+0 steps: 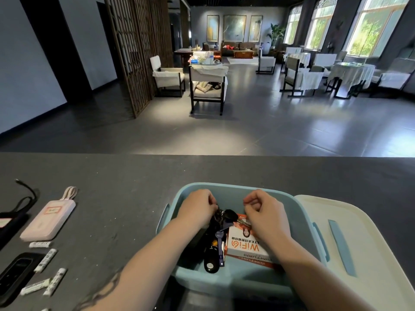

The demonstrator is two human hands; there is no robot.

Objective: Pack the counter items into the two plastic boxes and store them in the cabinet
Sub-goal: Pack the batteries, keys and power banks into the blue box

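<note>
A light blue plastic box (226, 187) stands open on the dark counter (125, 187), near its front edge. Inside lie a bunch of keys (226, 217), a black remote (211, 258) and an orange-and-white WiFi carton (247, 245). Both my hands are inside the box. My left hand (197, 206) has curled fingers pinching the key bunch at its top. My right hand (262, 209) is curled just right of the keys, above the carton; nothing shows between its fingers. The box's cream lid (350, 243) lies to the right.
On the counter's left lie a pink power bank (48, 221) with a looped cable, a black cable (27, 191), a black device (15, 274) and several small white tubes (48, 259). Beyond the counter's far edge is a lounge floor with chairs and tables.
</note>
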